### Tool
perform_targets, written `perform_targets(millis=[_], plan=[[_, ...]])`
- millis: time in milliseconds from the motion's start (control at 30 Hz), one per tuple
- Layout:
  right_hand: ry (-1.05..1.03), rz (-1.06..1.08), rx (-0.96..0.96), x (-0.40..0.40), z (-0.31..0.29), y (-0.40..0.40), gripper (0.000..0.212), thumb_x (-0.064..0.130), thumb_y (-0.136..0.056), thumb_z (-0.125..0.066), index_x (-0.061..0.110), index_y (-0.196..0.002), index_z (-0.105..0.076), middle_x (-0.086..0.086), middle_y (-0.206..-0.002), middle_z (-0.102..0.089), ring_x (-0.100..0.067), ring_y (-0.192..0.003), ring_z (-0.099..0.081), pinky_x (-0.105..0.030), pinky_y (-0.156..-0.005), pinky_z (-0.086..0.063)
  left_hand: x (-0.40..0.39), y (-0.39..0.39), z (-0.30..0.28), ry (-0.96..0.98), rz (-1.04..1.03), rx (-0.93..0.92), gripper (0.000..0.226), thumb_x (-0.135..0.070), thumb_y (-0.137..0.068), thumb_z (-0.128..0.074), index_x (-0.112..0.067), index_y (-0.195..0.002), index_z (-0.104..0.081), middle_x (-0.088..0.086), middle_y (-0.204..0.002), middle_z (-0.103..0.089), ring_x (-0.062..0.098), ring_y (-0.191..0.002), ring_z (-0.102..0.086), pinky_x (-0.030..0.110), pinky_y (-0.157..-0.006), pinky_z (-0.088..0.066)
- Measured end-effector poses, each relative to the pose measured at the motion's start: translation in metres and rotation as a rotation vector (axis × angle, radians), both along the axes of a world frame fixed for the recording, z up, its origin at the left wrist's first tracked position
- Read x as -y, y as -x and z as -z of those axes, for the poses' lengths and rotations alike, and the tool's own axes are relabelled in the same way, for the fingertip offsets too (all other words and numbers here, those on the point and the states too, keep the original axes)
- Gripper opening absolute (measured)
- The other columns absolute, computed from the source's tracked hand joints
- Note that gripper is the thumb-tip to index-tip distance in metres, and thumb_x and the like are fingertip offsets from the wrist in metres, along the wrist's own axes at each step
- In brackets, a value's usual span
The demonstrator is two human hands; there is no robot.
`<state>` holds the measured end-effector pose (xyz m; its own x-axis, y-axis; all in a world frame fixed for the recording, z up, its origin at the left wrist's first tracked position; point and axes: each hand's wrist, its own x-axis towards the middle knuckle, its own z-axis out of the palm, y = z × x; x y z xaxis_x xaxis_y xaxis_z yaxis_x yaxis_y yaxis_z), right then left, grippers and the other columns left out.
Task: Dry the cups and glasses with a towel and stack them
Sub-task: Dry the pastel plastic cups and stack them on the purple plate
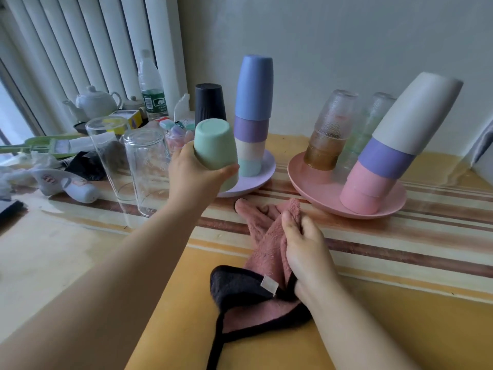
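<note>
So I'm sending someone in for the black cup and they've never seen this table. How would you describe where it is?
Start at the lilac plate left of the pink plate, with the tall cup stack on it. The black cup stands upside down just left of that stack, in front of the water bottle. It is the only black, ribbed cup, standing alone.

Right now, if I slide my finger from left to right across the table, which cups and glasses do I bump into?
Clear glasses → green cup in left hand → blue-topped stack → amber glass stack → white-topped stack.
</note>
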<state>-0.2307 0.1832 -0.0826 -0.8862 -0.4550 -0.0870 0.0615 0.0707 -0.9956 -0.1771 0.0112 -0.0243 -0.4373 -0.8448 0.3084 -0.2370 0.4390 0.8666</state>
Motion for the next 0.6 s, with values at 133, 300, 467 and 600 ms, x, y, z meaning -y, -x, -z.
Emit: perform_targets(millis=[133, 300, 467, 600], plan=[[-0.012, 0.007, -0.009, 0.0, 0.003, 0.001, 0.014, 0.049, -0.091, -0.051, 0.043, -0.086, -0.062, 0.003, -0.089, -0.071, -0.022, -0.091, -0.066, -0.05, -0.091, -0.05, 0.021, 0.022, -0.007, -0.03, -0.016, 0.075, 0.065, -0.034, -0.063, -0.086, -0.009, -0.116, -0.058, 0.01, -0.116, -0.061, 0.028, -0.107, -0.058, 0.04, -0.09, -0.05], [-0.03, 0.012, -0.037, 0.0, 0.008, 0.002, 0.014, 0.055, -0.088, -0.049, 0.047, -0.09, -0.061, 0.007, -0.086, -0.071, -0.02, -0.089, -0.066, -0.05, -0.09, -0.05, 0.03, 0.039, -0.008, -0.026, -0.063, 0.196, 0.074, -0.019, -0.073, -0.081, -0.003, -0.13, -0.037, 0.016, -0.127, -0.048, 0.032, -0.116, -0.051, 0.035, -0.087, -0.041], [-0.029, 0.02, -0.033, -0.001, 0.005, 0.003, 0.023, 0.052, -0.089, -0.05, 0.034, -0.094, -0.064, 0.011, -0.088, -0.071, -0.015, -0.09, -0.065, -0.046, -0.091, -0.049, 0.032, 0.048, 0.0, -0.112, -0.097, 0.287, 0.077, -0.023, -0.082, -0.073, -0.001, -0.138, -0.025, 0.022, -0.139, -0.039, 0.036, -0.124, -0.046, 0.036, -0.096, -0.039], [-0.025, 0.01, -0.035, -0.002, 0.005, 0.004, 0.023, 0.049, -0.09, -0.05, 0.032, -0.094, -0.064, 0.01, -0.088, -0.071, -0.014, -0.089, -0.065, -0.045, -0.091, -0.049, 0.029, 0.053, 0.001, -0.059, -0.183, 0.333, 0.083, -0.023, -0.082, -0.073, 0.007, -0.14, -0.022, 0.024, -0.143, -0.03, 0.036, -0.133, -0.032, 0.037, -0.107, -0.03]])
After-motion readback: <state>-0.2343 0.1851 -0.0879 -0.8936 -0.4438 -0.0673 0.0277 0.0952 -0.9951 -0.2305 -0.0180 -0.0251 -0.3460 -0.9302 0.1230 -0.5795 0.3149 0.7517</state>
